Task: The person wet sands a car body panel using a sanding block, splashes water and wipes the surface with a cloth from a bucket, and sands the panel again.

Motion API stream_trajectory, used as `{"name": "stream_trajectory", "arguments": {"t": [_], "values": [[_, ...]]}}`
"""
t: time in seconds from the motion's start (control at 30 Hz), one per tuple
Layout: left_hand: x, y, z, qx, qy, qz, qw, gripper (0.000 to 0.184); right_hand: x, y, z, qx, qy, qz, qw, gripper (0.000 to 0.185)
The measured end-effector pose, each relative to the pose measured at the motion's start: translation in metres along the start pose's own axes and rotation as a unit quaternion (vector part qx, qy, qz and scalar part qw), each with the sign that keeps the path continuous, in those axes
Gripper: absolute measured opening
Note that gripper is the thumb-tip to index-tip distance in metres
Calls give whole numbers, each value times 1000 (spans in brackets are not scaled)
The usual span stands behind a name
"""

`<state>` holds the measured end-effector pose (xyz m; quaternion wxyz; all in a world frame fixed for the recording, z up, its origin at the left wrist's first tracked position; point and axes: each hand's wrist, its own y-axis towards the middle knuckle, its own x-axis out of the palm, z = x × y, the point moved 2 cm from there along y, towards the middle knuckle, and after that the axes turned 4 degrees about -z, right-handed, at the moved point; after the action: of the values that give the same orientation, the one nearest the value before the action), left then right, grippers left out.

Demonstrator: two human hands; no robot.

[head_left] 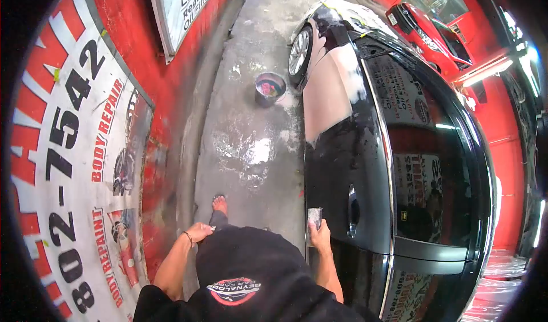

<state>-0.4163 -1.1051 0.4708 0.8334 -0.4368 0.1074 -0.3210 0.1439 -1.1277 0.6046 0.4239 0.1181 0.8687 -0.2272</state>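
Note:
My right hand point(321, 234) is closed around a small grey rectangular pad point(315, 215) with a speckled, wet-looking face. It is beside the black car's point(328, 179) door, left of the door handle point(353, 211); I cannot tell whether the pad touches the panel. My left hand point(199, 231) is by my left thigh with its fingers curled, and a tiny pale thing shows at the fingertips, too small to name. Ahead of the door, a beige patch point(328, 91) with a whitish edge covers part of the car's front side panel.
A dark bucket point(268, 100) holding liquid and something pink stands on the wet concrete floor point(228, 134), near the front wheel point(299, 54). A red wall with a printed banner point(74, 151) runs along the left. Another red vehicle point(428, 34) is beyond the car.

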Motion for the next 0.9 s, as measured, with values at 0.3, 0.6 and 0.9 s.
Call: {"name": "stream_trajectory", "arguments": {"t": [0.3, 0.6, 0.9], "values": [[113, -77, 80, -131, -178, 201, 954, 20, -33, -51, 86, 27, 98, -2, 995, 42], [88, -48, -28, -101, 190, 223, 951, 33, -18, -79, 155, 94, 209, 12, 973, 52], [108, -144, 80, -105, -254, -60, 960, 40, -50, -44, 96, 66, 246, -24, 967, 61]]}}
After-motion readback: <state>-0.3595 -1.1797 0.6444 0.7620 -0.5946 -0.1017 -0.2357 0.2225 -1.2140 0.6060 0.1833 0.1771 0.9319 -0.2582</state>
